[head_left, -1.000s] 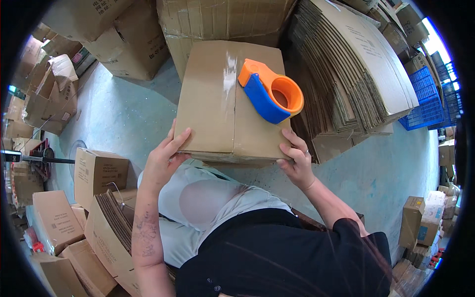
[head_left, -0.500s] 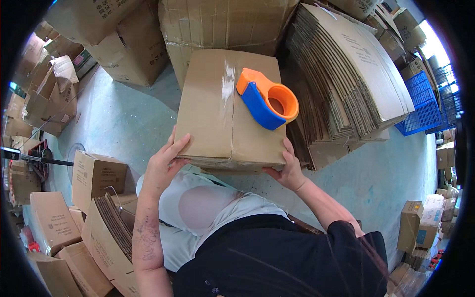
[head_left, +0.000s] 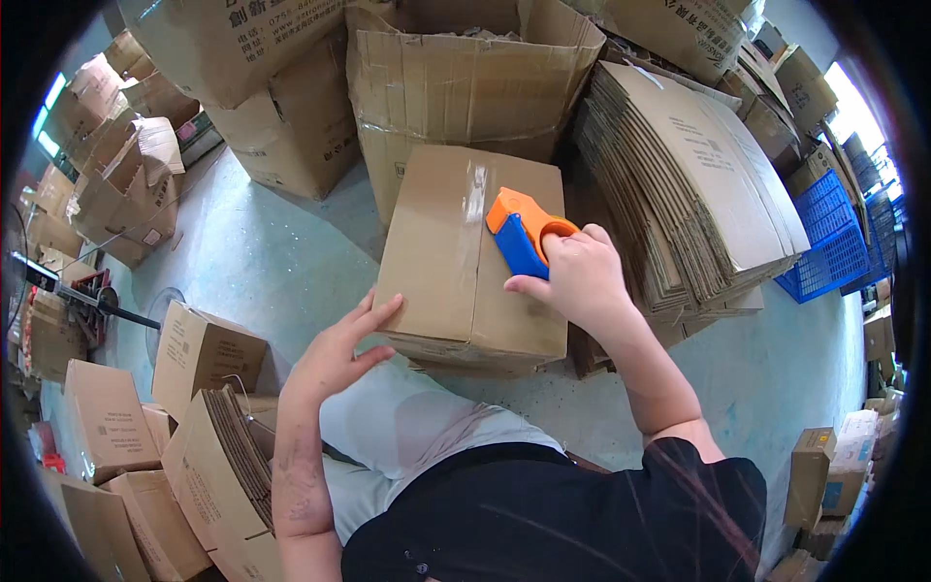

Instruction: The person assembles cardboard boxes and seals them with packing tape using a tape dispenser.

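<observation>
In front of me stands a closed cardboard box (head_left: 432,252), with a strip of shiny clear tape over the far part of its top seam. An orange and blue tape dispenser (head_left: 522,233) lies on the right half of the lid. My right hand (head_left: 582,272) is closed around the dispenser's ring, fingers hooked into it and thumb along the blue side. My left hand (head_left: 344,349) rests against the box's near left corner, its fingers apart and the thumb held away from them.
Flattened cartons (head_left: 689,165) are stacked high to the right, beside a blue plastic crate (head_left: 824,238). A large open carton (head_left: 465,87) stands behind the box. More cartons (head_left: 208,354) and a bundle of folded cardboard (head_left: 223,466) lie at my left.
My right hand has left the box's near right corner and taken hold of the tape dispenser. My left hand stays at the near left corner. The whole view has shifted slightly.
</observation>
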A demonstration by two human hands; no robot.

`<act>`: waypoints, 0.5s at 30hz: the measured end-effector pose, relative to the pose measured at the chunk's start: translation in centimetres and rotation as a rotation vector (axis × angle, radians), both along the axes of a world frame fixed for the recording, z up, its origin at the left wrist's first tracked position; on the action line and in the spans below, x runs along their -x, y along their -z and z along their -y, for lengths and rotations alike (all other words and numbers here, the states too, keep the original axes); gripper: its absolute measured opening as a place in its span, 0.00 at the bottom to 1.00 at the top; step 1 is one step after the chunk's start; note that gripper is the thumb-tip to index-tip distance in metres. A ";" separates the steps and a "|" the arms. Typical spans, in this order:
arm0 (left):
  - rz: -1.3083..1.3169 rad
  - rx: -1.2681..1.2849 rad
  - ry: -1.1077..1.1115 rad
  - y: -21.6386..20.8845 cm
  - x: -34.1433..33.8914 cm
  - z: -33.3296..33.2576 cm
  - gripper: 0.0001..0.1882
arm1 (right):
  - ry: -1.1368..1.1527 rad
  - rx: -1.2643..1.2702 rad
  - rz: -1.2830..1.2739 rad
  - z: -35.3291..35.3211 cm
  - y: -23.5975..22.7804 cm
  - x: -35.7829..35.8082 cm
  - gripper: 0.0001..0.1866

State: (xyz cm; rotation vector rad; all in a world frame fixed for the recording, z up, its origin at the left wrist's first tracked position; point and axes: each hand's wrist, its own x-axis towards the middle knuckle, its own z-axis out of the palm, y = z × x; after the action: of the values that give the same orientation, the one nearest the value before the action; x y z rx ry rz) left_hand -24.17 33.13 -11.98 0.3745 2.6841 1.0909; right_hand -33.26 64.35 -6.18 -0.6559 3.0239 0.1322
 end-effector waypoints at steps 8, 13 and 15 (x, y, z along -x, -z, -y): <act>-0.004 -0.541 -0.496 4.7 -4.7 -2.1 0.38 | -0.016 0.760 -0.131 -4.3 1.4 5.4 0.16; 0.112 -0.949 -0.855 5.8 -6.5 -9.2 0.48 | 0.037 0.774 -0.099 -6.3 5.6 16.8 0.16; 0.237 -0.982 -0.725 6.2 -6.9 -11.4 0.51 | 0.081 0.899 0.031 -6.0 7.9 20.9 0.17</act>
State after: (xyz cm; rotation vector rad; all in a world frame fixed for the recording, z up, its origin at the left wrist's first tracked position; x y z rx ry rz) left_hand -17.32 44.49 -18.17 -0.6176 1.8865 2.4198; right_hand -54.13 70.33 -14.10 -0.5296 2.9481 -1.2694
